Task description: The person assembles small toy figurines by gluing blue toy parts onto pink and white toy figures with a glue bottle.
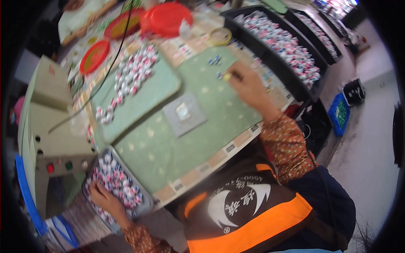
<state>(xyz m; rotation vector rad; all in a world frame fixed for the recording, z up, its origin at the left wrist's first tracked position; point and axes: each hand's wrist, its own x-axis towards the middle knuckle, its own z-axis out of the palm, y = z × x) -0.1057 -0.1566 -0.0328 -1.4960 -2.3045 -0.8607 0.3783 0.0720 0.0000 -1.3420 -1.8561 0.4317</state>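
Note:
My left hand (105,199) reaches into a grey bin (147,201) at the lower left. Its fingers are drawn together among small rounded white, pink and blue pieces (120,181); whatever they grip is hidden. Over the far right part of a green mat (202,90), my right hand (249,84) has its fingertips pinched. A yellowish spot shows at those fingertips, too blurred to name. One small blue-and-white piece (220,76) lies right beside them, and a little cluster of similar pieces (214,60) sits slightly farther off. A grey square plate (184,114) with a whitish centre rests mid-mat.
Many white-and-pink pieces (136,69) cover a raised green board (145,101). A beige machine (59,143) with buttons stands left. Black trays (270,46) of pieces line the right side. Red basins (168,20), a tape roll (220,36) and another person's arm (90,19) are farther back.

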